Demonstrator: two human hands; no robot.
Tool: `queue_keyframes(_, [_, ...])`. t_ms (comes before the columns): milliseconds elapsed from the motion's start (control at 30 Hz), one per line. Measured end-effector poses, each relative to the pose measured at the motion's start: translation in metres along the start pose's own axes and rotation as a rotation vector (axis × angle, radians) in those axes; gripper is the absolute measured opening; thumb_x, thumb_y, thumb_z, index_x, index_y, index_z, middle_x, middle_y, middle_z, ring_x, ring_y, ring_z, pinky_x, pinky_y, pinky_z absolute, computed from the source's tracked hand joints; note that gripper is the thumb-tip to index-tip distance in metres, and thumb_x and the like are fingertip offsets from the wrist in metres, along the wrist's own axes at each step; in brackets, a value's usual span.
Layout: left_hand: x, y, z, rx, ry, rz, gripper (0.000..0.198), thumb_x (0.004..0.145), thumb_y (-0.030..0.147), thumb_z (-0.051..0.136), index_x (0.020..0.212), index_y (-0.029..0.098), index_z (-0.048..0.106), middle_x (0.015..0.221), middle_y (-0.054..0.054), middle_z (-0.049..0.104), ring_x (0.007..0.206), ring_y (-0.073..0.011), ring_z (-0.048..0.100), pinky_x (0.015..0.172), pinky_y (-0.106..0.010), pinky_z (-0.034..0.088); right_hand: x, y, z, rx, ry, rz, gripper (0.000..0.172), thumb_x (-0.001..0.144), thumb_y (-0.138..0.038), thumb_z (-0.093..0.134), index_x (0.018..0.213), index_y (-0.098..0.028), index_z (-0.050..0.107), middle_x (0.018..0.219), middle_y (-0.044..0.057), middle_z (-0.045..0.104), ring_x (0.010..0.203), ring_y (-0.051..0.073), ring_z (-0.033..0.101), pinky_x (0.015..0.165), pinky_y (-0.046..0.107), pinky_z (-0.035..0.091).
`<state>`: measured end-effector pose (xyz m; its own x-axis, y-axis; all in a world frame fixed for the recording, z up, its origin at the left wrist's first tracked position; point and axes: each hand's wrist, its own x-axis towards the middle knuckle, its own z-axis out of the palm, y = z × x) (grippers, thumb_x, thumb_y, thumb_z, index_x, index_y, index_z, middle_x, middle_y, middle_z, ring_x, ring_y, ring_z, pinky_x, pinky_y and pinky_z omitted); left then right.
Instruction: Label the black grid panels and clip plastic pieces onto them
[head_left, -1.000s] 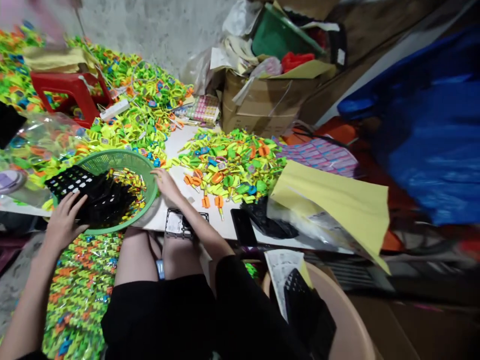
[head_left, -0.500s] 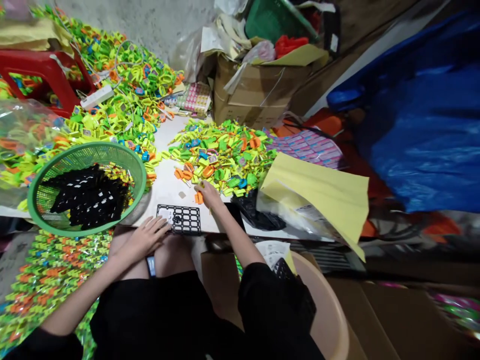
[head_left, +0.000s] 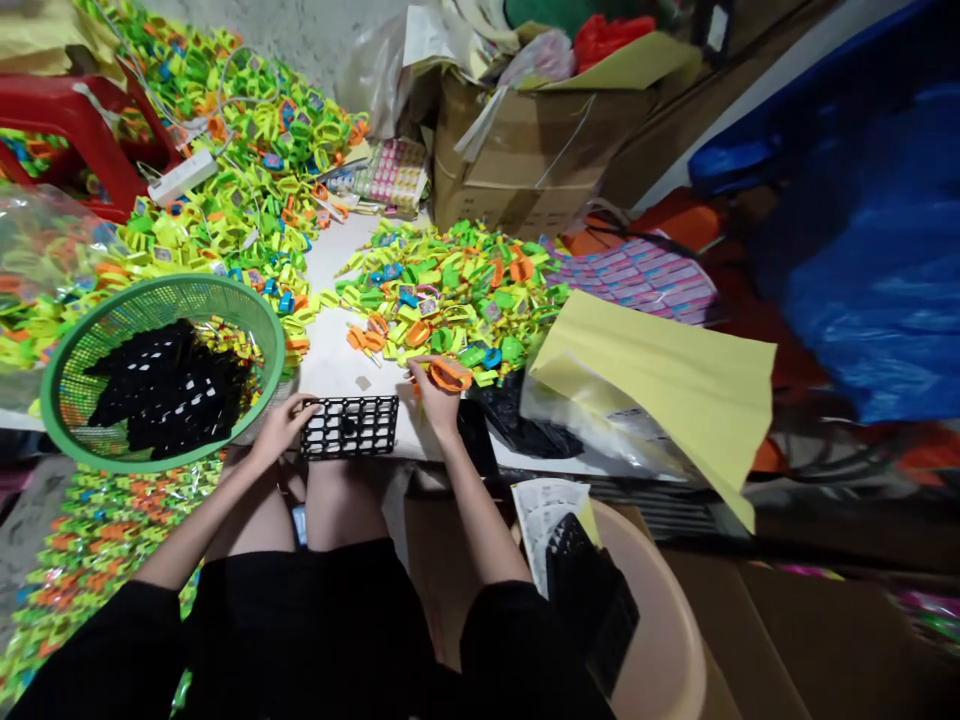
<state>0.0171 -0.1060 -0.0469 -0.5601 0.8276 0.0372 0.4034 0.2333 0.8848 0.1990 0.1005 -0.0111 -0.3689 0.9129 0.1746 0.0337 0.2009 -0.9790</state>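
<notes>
My left hand [head_left: 282,425] is closed on the left edge of a black plastic grid [head_left: 360,428], which is tilted up at the table's front edge, over my knees. My right hand [head_left: 437,400] is closed around an orange plastic piece [head_left: 450,375], perhaps a small toy, just right of the grid. Another bit of orange shows below the fingers, too small to name. Beyond my right hand lies a heap of small yellow, green, orange and blue plastic pieces [head_left: 442,290]. A small grey flat scrap [head_left: 364,383] rests on the white table [head_left: 322,350].
A green basket [head_left: 54,400] with black grids and small yellow-red pieces stands on the left. A yellow sheet [head_left: 675,390] and black plastic bag [head_left: 517,415] lie right. Behind are a cardboard box [head_left: 517,150] and red stool [head_left: 71,115]. A pale tub [head_left: 667,600] stands below right.
My left hand has gone from lying flat on the grid to gripping its left edge, and the grid has tilted up. My right hand has shifted slightly right, now with the orange piece.
</notes>
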Motion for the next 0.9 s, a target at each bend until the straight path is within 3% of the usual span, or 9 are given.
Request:
queue_keyframes(100, [0.016,-0.016,0.022,-0.082,0.010,-0.078,0.048,0.084,0.052,0.057,0.116,0.016,0.059,0.090,-0.007,0.069,0.090,-0.0233,0.065,0.089,-0.038,0.050,-0.014,-0.001,0.025,0.106,-0.180,0.124,0.031,0.075,-0.048,0.066,0.088,-0.020,0.067,0.081,0.003,0.069,0.072,0.019,0.066,0.067,0.032,0.056])
queue_keyframes(200, [0.018,-0.031,0.035,0.000,0.135,-0.025,0.063,0.080,0.047,0.065,0.131,0.016,0.046,0.124,-0.014,0.059,0.119,-0.0263,0.055,0.105,-0.041,0.040,-0.031,0.016,0.053,0.168,-0.394,0.210,0.035,0.072,-0.049,0.069,0.090,-0.019,0.068,0.090,0.005,0.070,0.074,0.019,0.069,0.066,0.032,0.058])
queue_keyframes(267, [0.010,-0.036,0.038,0.097,0.148,0.023,0.071,0.077,0.048,0.068,0.135,0.017,0.042,0.138,-0.016,0.049,0.131,-0.0286,0.045,0.112,-0.043,0.032,-0.040,0.032,0.069,0.189,-0.468,0.240,0.039,0.071,-0.051,0.069,0.092,-0.019,0.068,0.092,0.005,0.071,0.076,0.020,0.069,0.067,0.032,0.059])
queue_keyframes(467, [-0.019,-0.045,0.036,0.256,0.080,0.008,0.069,0.075,0.056,0.068,0.130,0.019,0.048,0.146,-0.016,0.042,0.137,-0.0333,0.037,0.114,-0.049,0.028,-0.042,0.063,0.101,0.149,-0.532,0.212,0.045,0.071,-0.054,0.069,0.096,-0.017,0.071,0.097,0.006,0.073,0.076,0.016,0.067,0.070,0.028,0.057])
queue_keyframes(667, [-0.020,-0.052,0.039,0.341,0.073,0.022,0.062,0.079,0.056,0.064,0.128,0.021,0.050,0.147,-0.014,0.041,0.136,-0.0317,0.039,0.114,-0.049,0.029,-0.040,0.068,0.109,0.042,-0.620,0.116,0.039,0.078,-0.052,0.064,0.096,-0.018,0.072,0.101,0.006,0.071,0.079,0.016,0.065,0.075,0.028,0.054])
queue_keyframes(900, [-0.021,-0.061,0.042,0.474,0.090,0.050,0.059,0.082,0.055,0.061,0.130,0.022,0.049,0.146,-0.011,0.043,0.134,-0.0291,0.043,0.113,-0.047,0.033,-0.027,0.067,0.114,-0.160,-0.716,0.017,0.030,0.081,-0.043,0.064,0.094,-0.017,0.072,0.091,0.006,0.071,0.081,0.018,0.066,0.079,0.028,0.052])
